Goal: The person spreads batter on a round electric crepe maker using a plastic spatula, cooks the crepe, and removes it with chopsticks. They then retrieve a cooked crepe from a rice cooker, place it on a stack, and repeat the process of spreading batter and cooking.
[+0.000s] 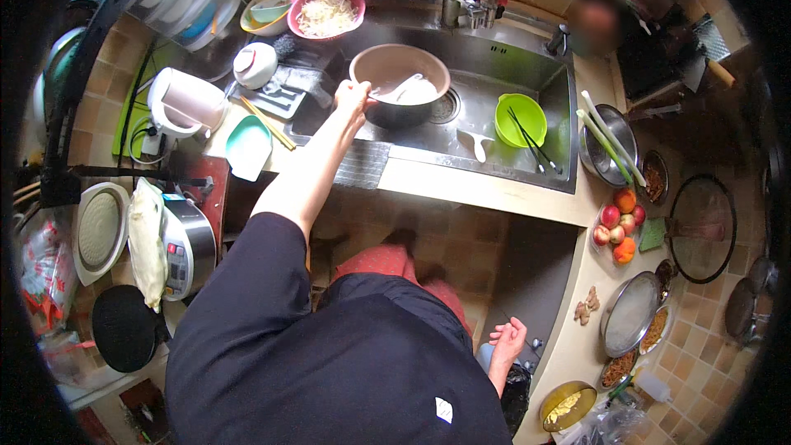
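Note:
My left hand (353, 97) is closed on the near left side of a deep pot (401, 112), at its handle or rim; the fingers hide which. The pot has a tan inside and a dark outside. It is at the left part of the stainless steel sink (544, 83), and a whitish object (413, 89) shows inside it. To its right in the basin are a white peeler-like tool (476, 142) and a lime green bowl (520, 117) with dark chopsticks (525, 136) across it. Down by my side, my right hand (508, 340) hangs with loosely bent fingers, seemingly holding nothing.
Bean sprouts fill a pink colander (327, 12) behind the sink's left end. A white kettle (188, 102) and a rice cooker (185, 247) stand on the left. Along the right counter are scallions (609, 136) over a metal bowl, peaches (618, 222), ginger (587, 306) and several dishes.

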Demonstrator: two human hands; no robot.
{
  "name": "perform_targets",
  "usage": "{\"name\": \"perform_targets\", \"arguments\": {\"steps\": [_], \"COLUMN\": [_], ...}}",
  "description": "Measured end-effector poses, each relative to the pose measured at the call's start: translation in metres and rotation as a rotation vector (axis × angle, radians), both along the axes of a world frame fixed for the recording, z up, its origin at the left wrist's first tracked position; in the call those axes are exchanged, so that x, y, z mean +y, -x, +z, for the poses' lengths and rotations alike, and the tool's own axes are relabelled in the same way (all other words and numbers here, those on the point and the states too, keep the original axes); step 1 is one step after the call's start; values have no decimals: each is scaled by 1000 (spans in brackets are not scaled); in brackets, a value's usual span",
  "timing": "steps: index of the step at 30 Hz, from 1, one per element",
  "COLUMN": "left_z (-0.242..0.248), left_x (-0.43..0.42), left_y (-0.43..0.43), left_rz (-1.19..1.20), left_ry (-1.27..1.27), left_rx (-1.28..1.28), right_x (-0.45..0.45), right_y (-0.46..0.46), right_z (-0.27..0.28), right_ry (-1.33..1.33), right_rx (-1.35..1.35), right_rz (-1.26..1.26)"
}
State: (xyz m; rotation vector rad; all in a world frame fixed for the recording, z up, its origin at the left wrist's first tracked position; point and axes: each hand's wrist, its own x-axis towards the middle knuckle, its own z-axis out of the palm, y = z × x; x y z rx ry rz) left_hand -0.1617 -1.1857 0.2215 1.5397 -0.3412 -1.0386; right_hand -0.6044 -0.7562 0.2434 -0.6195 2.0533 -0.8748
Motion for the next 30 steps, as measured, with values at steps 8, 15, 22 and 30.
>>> {"name": "perform_targets", "arguments": {"steps": [8,15,22,30], "left_z": [-58,-15,53,35], "left_x": [3,52,263,626], "left_y": [-27,-47,5,106], "left_rz": [-63,-289,-98,384], "left_ry": [-398,-354,43,-670], "left_rx": [-373,-459,-1172,-722], "right_x": [-17,-53,-127,-137], "right_y": [-15,-3,-26,-97], "right_z": [1,6,8,-6], "right_ry": [-1,62,156,63], "right_rx": [-27,-25,-72,-114], "right_rz": [32,242,653,1269]}}
